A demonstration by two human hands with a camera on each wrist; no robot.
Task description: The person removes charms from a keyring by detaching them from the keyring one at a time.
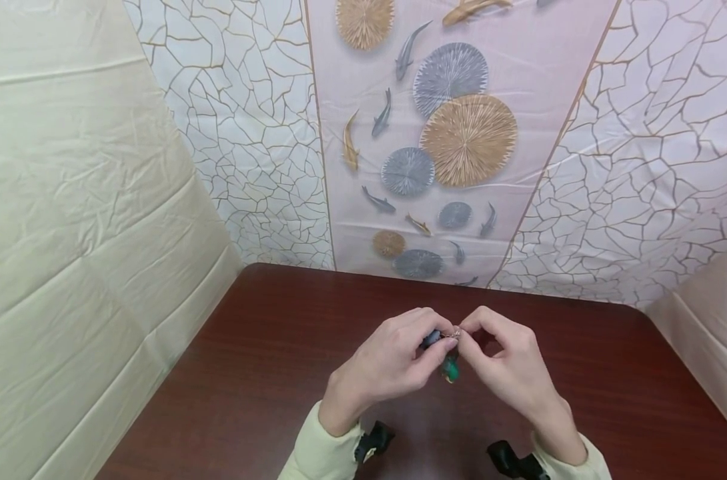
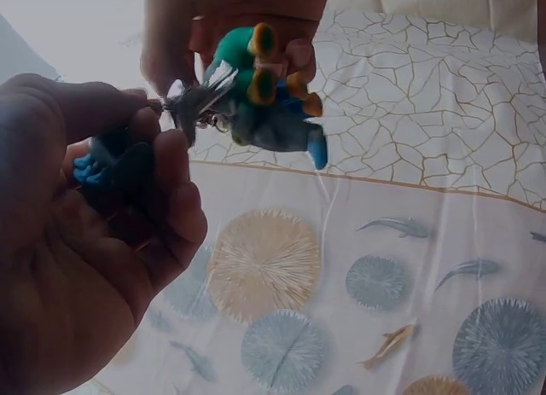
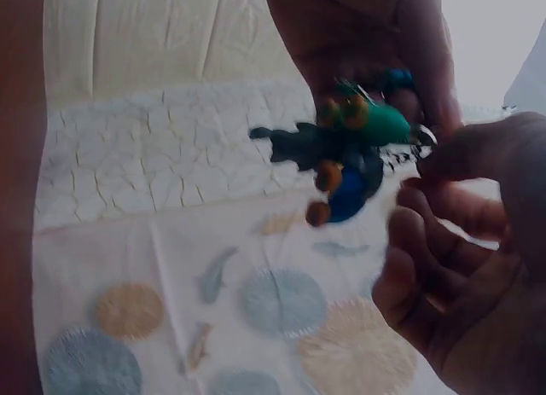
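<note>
Both hands meet over the table and work on a bunch of small coloured figures joined by thin metal links. The left hand [image 1: 393,357] curls round a dark blue figure [image 2: 111,169] and pinches near the metal links [image 1: 456,333]. Thumb and forefinger of the right hand [image 1: 510,357] pinch the other side of those links. Below the fingertips hangs a green figure [image 1: 450,370] with orange-rimmed round ends. Beside it in the right wrist view are a blue figure [image 3: 348,197] with orange tips and a dark grey one [image 3: 299,146]. Fingers partly hide the links, whose exact shape is unclear.
A dark reddish-brown table [image 1: 267,373] lies under the hands. Behind it hangs a patterned cloth [image 1: 369,160] with printed fish and round leaves. Plain cream cloth [image 1: 87,200] covers the left side. Black straps [image 1: 374,441] sit at both wrists.
</note>
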